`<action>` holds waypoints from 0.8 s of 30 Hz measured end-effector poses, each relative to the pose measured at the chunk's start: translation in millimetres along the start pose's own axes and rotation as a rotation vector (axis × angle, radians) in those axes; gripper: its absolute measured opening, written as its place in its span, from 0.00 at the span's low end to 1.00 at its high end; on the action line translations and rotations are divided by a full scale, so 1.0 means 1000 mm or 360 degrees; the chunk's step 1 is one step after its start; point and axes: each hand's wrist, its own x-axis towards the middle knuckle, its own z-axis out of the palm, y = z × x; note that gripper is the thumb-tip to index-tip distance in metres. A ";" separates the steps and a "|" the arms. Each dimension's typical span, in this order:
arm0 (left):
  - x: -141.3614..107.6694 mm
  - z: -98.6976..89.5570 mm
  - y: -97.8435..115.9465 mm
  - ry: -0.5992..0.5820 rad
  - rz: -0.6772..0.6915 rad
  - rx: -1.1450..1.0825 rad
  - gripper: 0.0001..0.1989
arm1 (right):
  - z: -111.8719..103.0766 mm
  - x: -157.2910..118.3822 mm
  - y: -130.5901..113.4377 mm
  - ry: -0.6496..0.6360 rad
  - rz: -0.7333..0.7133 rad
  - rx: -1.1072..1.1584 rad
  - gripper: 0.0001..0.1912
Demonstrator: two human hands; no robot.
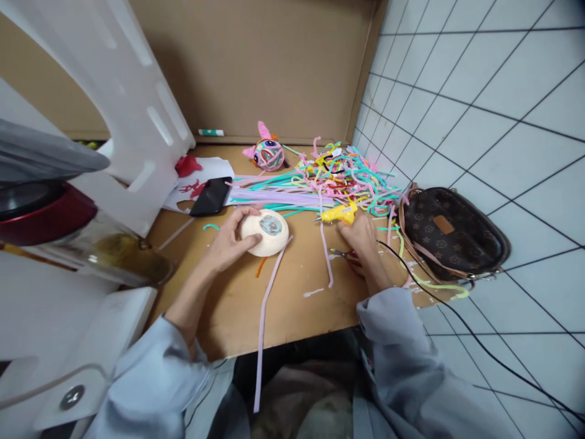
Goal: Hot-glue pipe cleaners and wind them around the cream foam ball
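Note:
My left hand [226, 241] is closed around the side of a cream-white round object [275, 242] with a dark, teal-patterned circle on its face. From the object's right edge a lilac pipe cleaner [263, 317] runs down past the table's front edge. My right hand [361, 238] grips the handle of a yellow hot glue gun [337, 213], its nozzle pointing left toward the round object but apart from it. Under that hand lie red-handled pliers [351, 261], partly hidden. Another pale pink pipe cleaner [325, 250] lies below the nozzle.
A tangled heap of coloured pipe cleaners [347, 177] lies at the back, near a pink-eared wrapped ball [269, 153]. A black phone [211, 196] rests on paper. At right sits a brown handbag [452, 228]; a black cord [439, 296] trails past it. A glass kettle [123, 259] stands left.

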 end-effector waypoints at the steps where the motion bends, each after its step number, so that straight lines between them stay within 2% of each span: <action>1: 0.000 0.000 0.000 0.0001 -0.0006 0.0008 0.25 | 0.000 -0.001 0.002 0.0000 0.0010 -0.0022 0.24; 8: 0.000 0.001 -0.003 0.0013 -0.0002 -0.0014 0.26 | 0.002 -0.006 0.013 0.0015 0.0079 -0.0209 0.23; 16: -0.001 0.001 0.001 0.0000 0.0002 -0.0036 0.25 | 0.009 -0.007 0.016 -0.0001 0.0057 -0.0216 0.26; 21: 0.000 0.001 0.000 -0.0002 -0.0003 -0.0029 0.25 | 0.004 -0.012 0.016 0.0202 0.0056 -0.0152 0.28; 24: 0.000 0.001 -0.001 -0.0012 -0.0004 -0.0019 0.26 | -0.006 -0.023 0.014 0.0304 -0.0085 -0.0144 0.20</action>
